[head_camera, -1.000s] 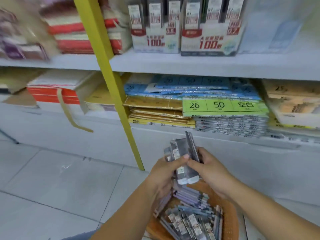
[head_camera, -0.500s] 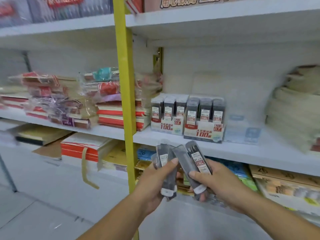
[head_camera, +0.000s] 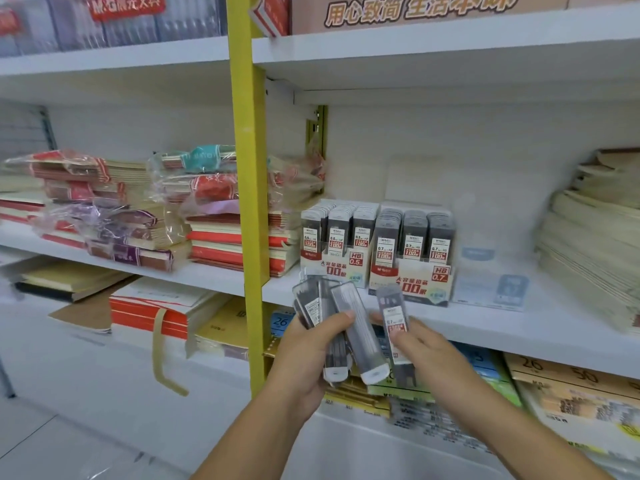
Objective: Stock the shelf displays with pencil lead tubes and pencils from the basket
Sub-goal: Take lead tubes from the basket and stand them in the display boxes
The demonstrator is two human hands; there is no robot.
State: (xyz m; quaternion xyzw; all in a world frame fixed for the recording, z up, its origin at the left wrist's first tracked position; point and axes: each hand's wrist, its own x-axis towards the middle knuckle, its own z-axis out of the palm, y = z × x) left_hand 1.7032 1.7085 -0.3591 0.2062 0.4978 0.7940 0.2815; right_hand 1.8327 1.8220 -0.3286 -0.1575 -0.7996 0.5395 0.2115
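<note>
My left hand [head_camera: 304, 355] grips a fanned bundle of grey pencil lead tubes [head_camera: 341, 320] in front of the middle shelf. My right hand [head_camera: 424, 351] pinches a single lead tube [head_camera: 394, 318] with a red and white label, held upright and apart from the bundle. Straight behind them on the shelf stand two display boxes full of tubes: the HB 0.5 display [head_camera: 337, 244] on the left and the HB 0.7 display [head_camera: 412, 252] on the right. The basket is out of view.
A yellow upright post [head_camera: 247, 168] stands just left of the displays. Stacks of wrapped notebooks [head_camera: 145, 209] fill the shelf to the left, cream paper stacks [head_camera: 592, 237] lie at the right. A clear display stand [head_camera: 491, 282] sits right of the HB 0.7 display. Packs of labels lie on the shelf below.
My view rose from the basket on the floor to the middle shelf. Both hands lifted the tubes, and my right hand pulled one tube away from the bundle.
</note>
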